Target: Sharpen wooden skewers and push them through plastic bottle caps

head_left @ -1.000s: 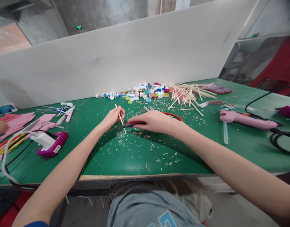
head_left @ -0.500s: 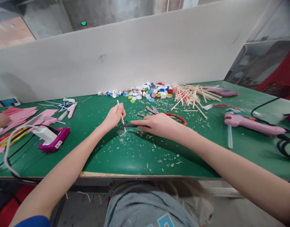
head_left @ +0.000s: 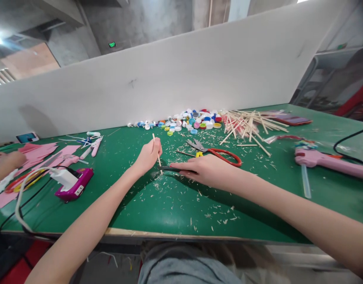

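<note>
The left grip (head_left: 148, 156) is closed, with fingers and thumb pinching a thin wooden stick (head_left: 159, 159) just above the tabletop (head_left: 175, 217). The right grip (head_left: 212, 169) is curled shut around a dark tool (head_left: 169, 169), and its tip meets the stick near the low end. I cannot tell what kind of tool it is. The stick looks very light and stiff, not slippery, but so thin it could snap. The best place to hold it is high up, away from the tool. Going out from the stick, wood bits (head_left: 232, 208) are spread all around. Scissors (head_left: 203, 150) lie at three o'clock, by the right grip. Bottle caps (head_left: 194, 125) sit in a loose heap at one o'clock, not in a box; some look like tiny cups. More sticks (head_left: 252, 122) are piled at two o'clock over crinkly pink stuff (head_left: 232, 123), maybe a bag; I can't tell what is in it. A pink glue gun (head_left: 332, 159) is far off at three o'clock, and pink sheets (head_left: 36, 156) are at nine o'clock.
</note>
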A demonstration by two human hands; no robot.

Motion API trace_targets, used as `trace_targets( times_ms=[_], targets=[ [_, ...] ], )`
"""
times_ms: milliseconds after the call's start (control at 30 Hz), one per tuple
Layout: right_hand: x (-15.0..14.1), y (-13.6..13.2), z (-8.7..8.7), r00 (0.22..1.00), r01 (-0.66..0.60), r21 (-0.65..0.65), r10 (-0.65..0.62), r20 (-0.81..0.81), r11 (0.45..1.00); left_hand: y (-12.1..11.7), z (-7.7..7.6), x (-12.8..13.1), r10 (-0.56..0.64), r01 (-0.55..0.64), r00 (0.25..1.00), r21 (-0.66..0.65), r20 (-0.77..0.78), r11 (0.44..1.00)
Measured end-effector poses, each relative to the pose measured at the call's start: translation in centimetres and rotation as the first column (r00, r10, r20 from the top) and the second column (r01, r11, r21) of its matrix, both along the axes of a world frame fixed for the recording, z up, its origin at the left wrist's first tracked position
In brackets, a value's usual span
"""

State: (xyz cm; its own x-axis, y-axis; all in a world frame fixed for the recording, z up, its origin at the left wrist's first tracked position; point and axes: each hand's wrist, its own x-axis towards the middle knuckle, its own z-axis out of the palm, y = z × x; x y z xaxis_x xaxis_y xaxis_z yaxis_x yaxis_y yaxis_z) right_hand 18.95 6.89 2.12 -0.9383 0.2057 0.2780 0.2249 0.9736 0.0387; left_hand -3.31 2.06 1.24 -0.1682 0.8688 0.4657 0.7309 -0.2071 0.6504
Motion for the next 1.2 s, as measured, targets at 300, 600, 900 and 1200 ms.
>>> trace_targets(
  times_ms=[300,600,900,1200],
  targets=[
    [0.8,-1.2,-0.3,0.998,0.041,-0.077,-0.038,0.043,0.996,-0.1,0.2,0.1,0.055,-0.055,0.998,-0.017,-0.011,0.998],
    [0.6,-1.7,-1.0,0.994,0.105,0.094,-0.103,-0.02,0.99,-0.3,0.2,0.1,0.047,-0.047,0.999,-0.001,0.008,0.999],
    [0.6,-1.6,-1.1,0.995,0.097,0.068,-0.095,-0.033,0.993,0.2,-0.4,-0.5,0.049,-0.05,0.998,0.023,0.028,0.998],
    [0.6,-1.9,-1.0,0.996,0.085,0.062,-0.083,-0.028,0.994,0.4,-0.7,-0.6,0.05,-0.05,0.999,0.035,0.014,0.998]
  ],
)
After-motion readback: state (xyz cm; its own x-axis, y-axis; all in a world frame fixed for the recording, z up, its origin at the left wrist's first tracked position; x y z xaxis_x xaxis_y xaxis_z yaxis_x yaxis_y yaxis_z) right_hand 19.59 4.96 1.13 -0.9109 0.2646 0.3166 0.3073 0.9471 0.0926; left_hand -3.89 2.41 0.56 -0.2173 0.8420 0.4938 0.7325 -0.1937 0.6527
